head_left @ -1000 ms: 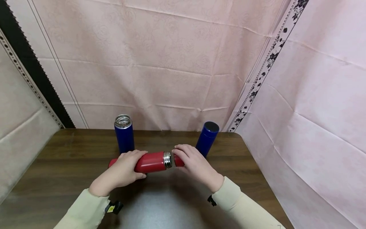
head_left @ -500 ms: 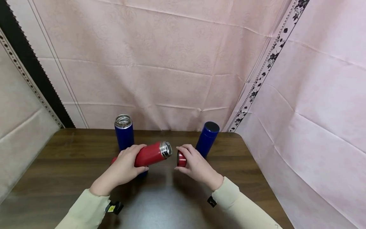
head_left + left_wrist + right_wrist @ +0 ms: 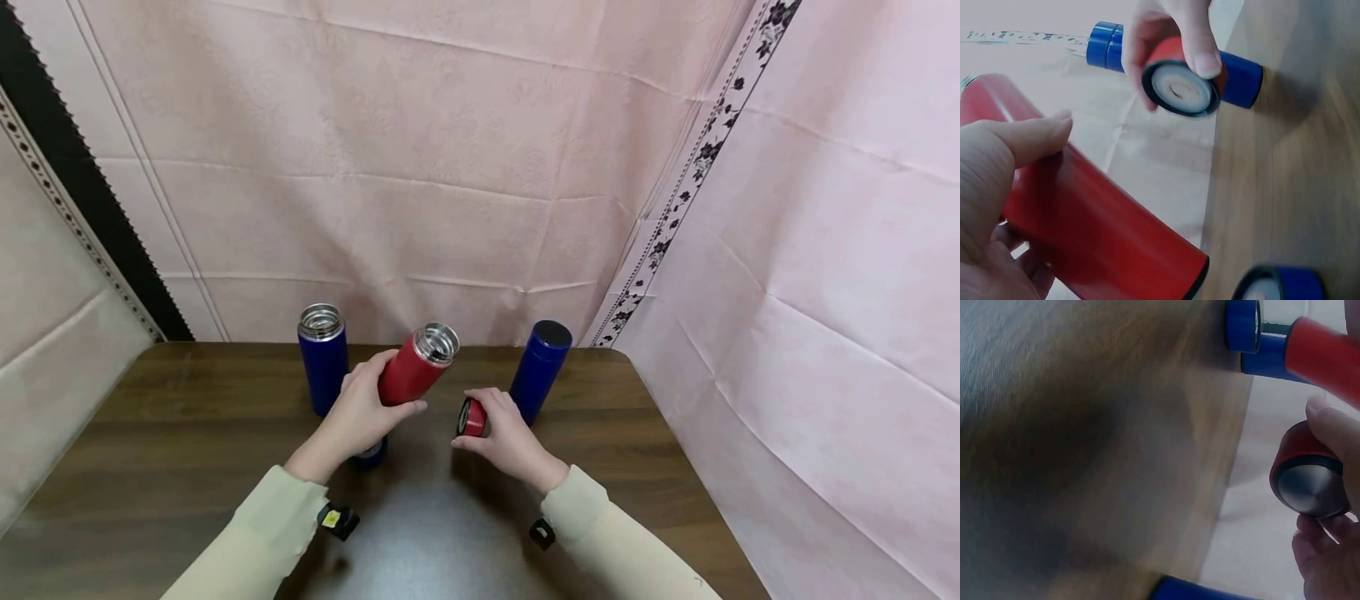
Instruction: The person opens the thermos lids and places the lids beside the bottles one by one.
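Note:
A red thermos bottle (image 3: 412,375) is gripped round its body by my left hand (image 3: 362,414). It tilts with its open steel mouth up and to the right, above the table. My right hand (image 3: 510,440) pinches the red bottle lid (image 3: 472,418) by its sides, apart from the bottle. In the left wrist view the pale underside of the lid (image 3: 1182,90) shows; the right wrist view shows its dark, shiny top. Behind my left hand stands a blue thermos bottle (image 3: 325,371) without a lid. Just beyond my right hand is a blue thermos with its lid on (image 3: 540,371).
A loose blue lid (image 3: 371,454) lies on the wooden table (image 3: 187,467) below my left hand. Pale pink cloth (image 3: 450,167) hangs behind the table and along its sides.
The red bottle has come away from its lid and turned from nearly level to mouth-up. My left hand has moved right and upward with it. The right hand still pinches the lid, slightly tilted.

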`<action>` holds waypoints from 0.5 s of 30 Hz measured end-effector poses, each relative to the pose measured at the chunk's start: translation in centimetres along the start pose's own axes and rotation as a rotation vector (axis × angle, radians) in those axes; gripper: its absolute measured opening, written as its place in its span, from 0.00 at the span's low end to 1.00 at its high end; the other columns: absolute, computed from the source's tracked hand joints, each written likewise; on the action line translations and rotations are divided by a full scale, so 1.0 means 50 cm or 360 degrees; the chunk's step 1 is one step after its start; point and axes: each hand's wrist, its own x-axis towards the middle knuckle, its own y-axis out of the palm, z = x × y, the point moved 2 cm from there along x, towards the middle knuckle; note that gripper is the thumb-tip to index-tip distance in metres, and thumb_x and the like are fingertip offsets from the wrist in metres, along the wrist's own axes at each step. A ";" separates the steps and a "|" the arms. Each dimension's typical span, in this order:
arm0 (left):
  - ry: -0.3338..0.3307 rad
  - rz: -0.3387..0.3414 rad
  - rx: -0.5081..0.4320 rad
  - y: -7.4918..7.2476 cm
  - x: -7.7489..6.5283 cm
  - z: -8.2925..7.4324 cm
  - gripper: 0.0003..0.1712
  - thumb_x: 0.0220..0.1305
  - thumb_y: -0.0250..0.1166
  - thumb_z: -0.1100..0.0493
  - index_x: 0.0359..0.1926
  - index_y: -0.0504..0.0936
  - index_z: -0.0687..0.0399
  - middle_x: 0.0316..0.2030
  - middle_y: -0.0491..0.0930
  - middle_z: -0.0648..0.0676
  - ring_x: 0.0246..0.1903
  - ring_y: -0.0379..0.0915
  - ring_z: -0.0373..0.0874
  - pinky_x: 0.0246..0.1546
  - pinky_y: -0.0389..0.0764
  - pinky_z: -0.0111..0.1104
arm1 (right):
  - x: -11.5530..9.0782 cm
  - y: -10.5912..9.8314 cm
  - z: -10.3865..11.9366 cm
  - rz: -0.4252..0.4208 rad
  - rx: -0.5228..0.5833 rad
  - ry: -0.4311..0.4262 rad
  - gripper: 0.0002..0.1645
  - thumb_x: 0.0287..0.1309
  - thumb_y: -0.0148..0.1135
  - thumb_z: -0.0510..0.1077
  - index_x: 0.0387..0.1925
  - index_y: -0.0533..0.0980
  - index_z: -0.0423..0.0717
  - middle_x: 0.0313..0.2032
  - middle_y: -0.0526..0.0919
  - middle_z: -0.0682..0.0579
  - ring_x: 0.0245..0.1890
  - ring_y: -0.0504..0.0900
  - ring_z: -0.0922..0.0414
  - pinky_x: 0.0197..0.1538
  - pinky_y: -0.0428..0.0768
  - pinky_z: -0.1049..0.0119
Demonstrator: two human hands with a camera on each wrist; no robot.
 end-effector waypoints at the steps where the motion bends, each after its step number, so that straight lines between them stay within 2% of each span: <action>1: -0.0021 -0.0006 -0.0015 0.006 0.008 0.001 0.48 0.49 0.75 0.41 0.67 0.64 0.48 0.54 0.74 0.51 0.52 0.66 0.50 0.48 0.74 0.51 | 0.001 0.005 -0.004 0.0010 0.0037 0.0034 0.44 0.48 0.74 0.59 0.63 0.67 0.50 0.54 0.72 0.55 0.49 0.69 0.57 0.47 0.76 0.65; 7: -0.0123 -0.0008 -0.0116 0.039 0.056 0.018 0.47 0.52 0.74 0.44 0.67 0.62 0.51 0.54 0.73 0.55 0.52 0.67 0.53 0.49 0.74 0.52 | 0.008 0.031 -0.024 0.0029 0.0215 0.0180 0.42 0.49 0.74 0.58 0.62 0.68 0.47 0.51 0.74 0.53 0.46 0.73 0.58 0.43 0.78 0.68; 15: -0.0220 -0.0004 -0.0192 0.072 0.099 0.057 0.48 0.52 0.74 0.44 0.68 0.60 0.55 0.55 0.74 0.58 0.51 0.72 0.54 0.53 0.73 0.53 | 0.014 0.065 -0.032 0.0061 0.0269 0.0225 0.43 0.46 0.74 0.62 0.59 0.69 0.46 0.49 0.76 0.54 0.42 0.76 0.60 0.43 0.79 0.68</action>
